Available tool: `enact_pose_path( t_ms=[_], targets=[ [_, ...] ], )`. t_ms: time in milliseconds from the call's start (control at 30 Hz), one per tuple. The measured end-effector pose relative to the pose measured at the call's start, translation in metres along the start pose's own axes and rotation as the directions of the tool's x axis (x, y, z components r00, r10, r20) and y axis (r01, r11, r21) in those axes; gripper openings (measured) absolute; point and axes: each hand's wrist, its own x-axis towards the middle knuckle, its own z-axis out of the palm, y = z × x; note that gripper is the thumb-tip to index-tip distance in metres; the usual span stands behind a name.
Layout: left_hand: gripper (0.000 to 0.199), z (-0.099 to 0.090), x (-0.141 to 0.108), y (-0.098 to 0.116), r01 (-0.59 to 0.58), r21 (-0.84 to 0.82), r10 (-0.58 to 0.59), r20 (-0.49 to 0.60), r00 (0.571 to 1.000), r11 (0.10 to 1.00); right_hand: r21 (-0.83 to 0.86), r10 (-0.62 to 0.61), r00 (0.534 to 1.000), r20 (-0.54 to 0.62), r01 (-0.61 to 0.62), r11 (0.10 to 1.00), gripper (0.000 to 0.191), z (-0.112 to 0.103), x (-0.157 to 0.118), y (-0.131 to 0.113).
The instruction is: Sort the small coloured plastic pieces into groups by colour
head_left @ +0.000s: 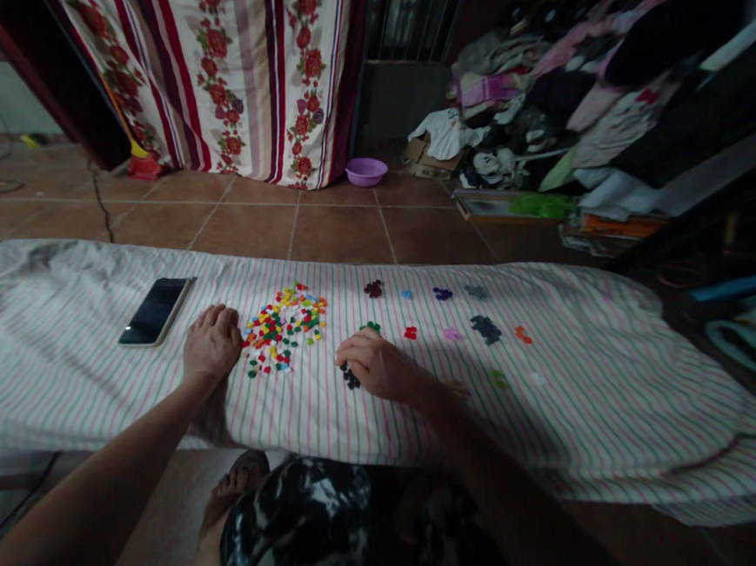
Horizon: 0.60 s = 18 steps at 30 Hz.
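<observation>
My left hand (211,341) rests on the striped cloth with its fingers curled under, against the left edge of a mixed pile of small colourful pieces (283,325). Whatever those fingers may hold is hidden. Over a cluster of black pieces (350,376) is my right hand (377,363), its fingers bent and pressed together; their tips cover part of the cluster and I cannot make out anything in them. Just beyond its knuckles a few dark green pieces (371,327) show. To its right lie small single-colour groups: red (410,333), pink (451,333), dark grey (486,329) and orange (523,334).
A phone (156,312) lies left of my left hand on the striped cloth (297,420). Farther back are maroon (373,289), blue (406,295) and purple (443,294) groups. Beyond the cloth's edge, a purple basin (367,172) and heaped clothes (534,105) are on the floor.
</observation>
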Motion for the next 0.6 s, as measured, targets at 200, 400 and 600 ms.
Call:
enact_pose_path(
  t_ms=[200,400,600],
  targets=[
    [0.03,0.002,0.0,-0.001,0.007,-0.016,-0.007,-0.011,1.0,1.0,-0.003,0.022,1.0,0.019,-0.022,1.0,0.033,0.002,0.005,0.002],
    [0.031,0.003,-0.001,-0.003,-0.01,-0.008,0.01,0.005,1.0,1.0,-0.041,-0.019,1.0,-0.018,0.018,0.999,0.028,0.004,0.015,-0.008],
    [0.029,0.006,-0.001,-0.004,0.003,-0.001,-0.003,-0.008,1.0,1.0,-0.078,-0.083,0.996,-0.025,0.081,0.994,0.018,0.015,0.034,-0.023]
  ],
)
